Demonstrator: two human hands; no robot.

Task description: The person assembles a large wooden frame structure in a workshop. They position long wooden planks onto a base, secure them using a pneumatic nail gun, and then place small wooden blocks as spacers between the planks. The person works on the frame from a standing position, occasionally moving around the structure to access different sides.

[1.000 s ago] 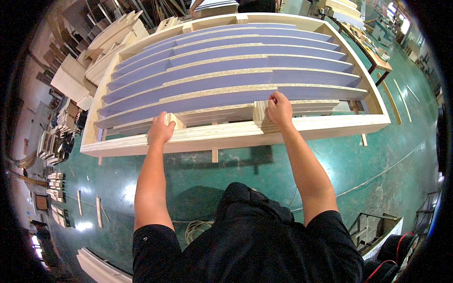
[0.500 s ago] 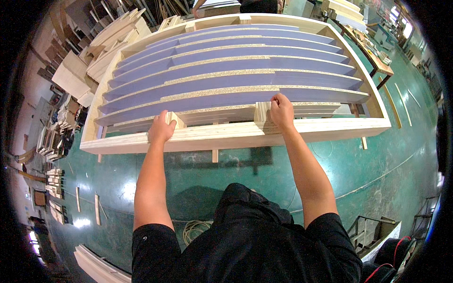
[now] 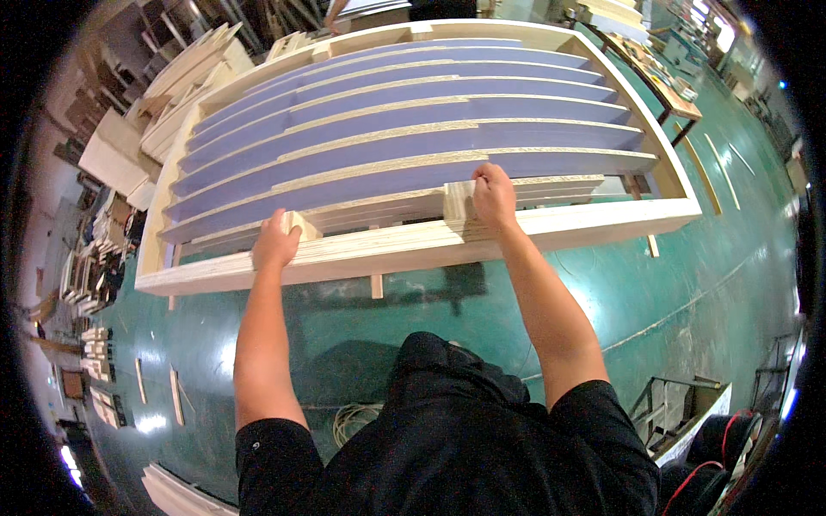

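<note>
A large pale wooden frame (image 3: 387,250) spans the view in front of me, with several long bluish-purple slats (image 3: 387,153) set on edge in rows inside it. Two short wooden blocks stand against its near rail. My left hand (image 3: 276,241) is closed on the left block (image 3: 303,225), its wrist over the rail. Farther right, my right hand (image 3: 494,199) has its fingers curled in at the side of the right block (image 3: 459,201). The palm sides and fingertips of both hands are largely hidden.
Stacked boards (image 3: 185,77) lie beyond the frame's left side. A workbench (image 3: 658,82) stands at the far right. Wood strips (image 3: 176,396) lie on the green floor (image 3: 361,340), where a coiled cable (image 3: 354,421) is near my body. Part of another person (image 3: 443,9) shows at the far edge.
The whole view has shifted, so the frame, floor items and hands appear farther left. Both hands keep their places at the same two blocks.
</note>
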